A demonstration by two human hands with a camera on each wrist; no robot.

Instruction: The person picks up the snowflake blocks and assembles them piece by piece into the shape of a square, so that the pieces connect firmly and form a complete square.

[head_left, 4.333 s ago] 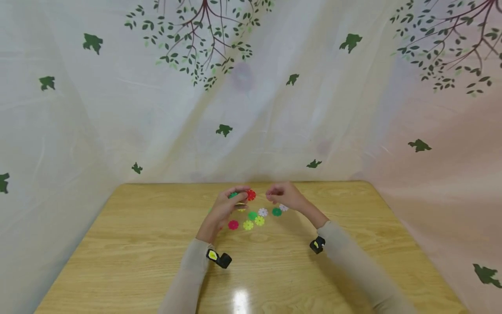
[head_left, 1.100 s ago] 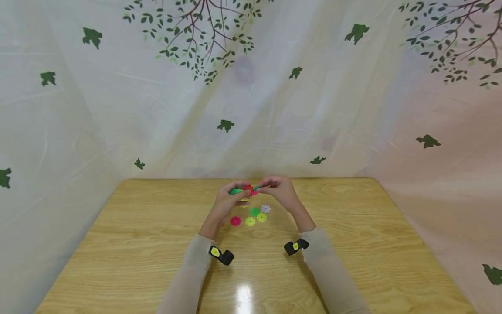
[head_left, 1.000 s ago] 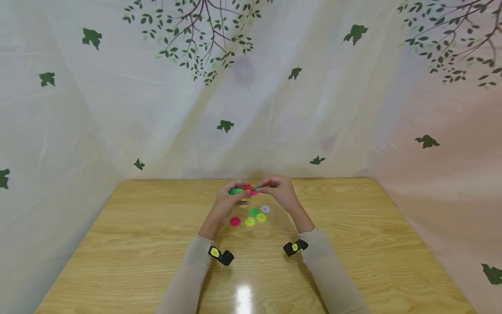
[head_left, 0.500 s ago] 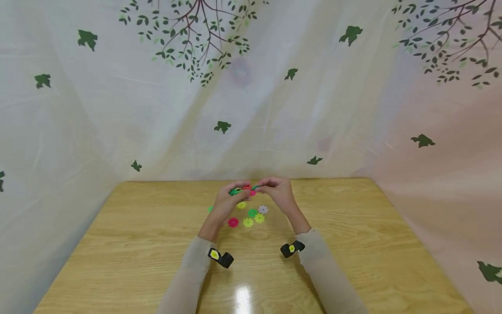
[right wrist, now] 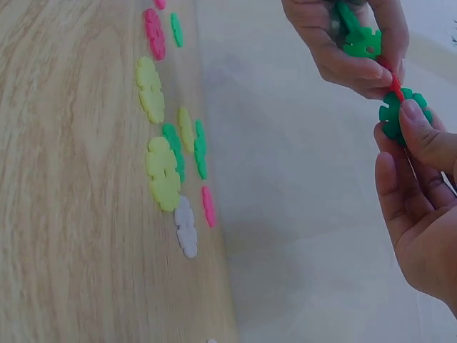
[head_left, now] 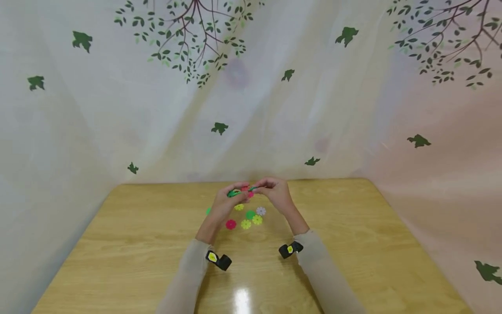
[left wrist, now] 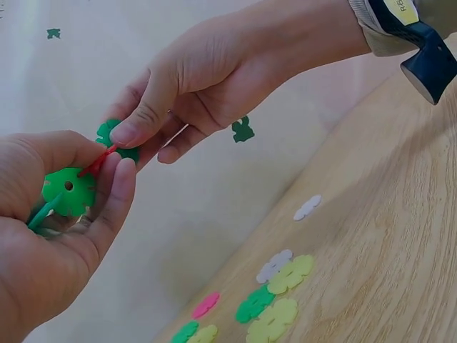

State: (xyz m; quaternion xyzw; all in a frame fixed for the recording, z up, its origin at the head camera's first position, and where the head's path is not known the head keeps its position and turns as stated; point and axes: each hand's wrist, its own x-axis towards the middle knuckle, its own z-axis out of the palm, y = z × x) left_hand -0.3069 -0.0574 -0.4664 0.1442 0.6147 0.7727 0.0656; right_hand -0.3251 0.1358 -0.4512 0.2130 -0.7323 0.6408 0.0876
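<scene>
Green disc (right wrist: 391, 123) in right hand (left wrist: 184, 89), yellow label (left wrist: 402, 10) hardly legible

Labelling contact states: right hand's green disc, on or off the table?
Off. The right hand pinches the green disc; both wrist views show it apart from the table.

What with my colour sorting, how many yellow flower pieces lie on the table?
3 in the head view: a yellow piece beside a white piece, another right of a crimson piece, a third farthest back. The left hand may hide more.
</scene>
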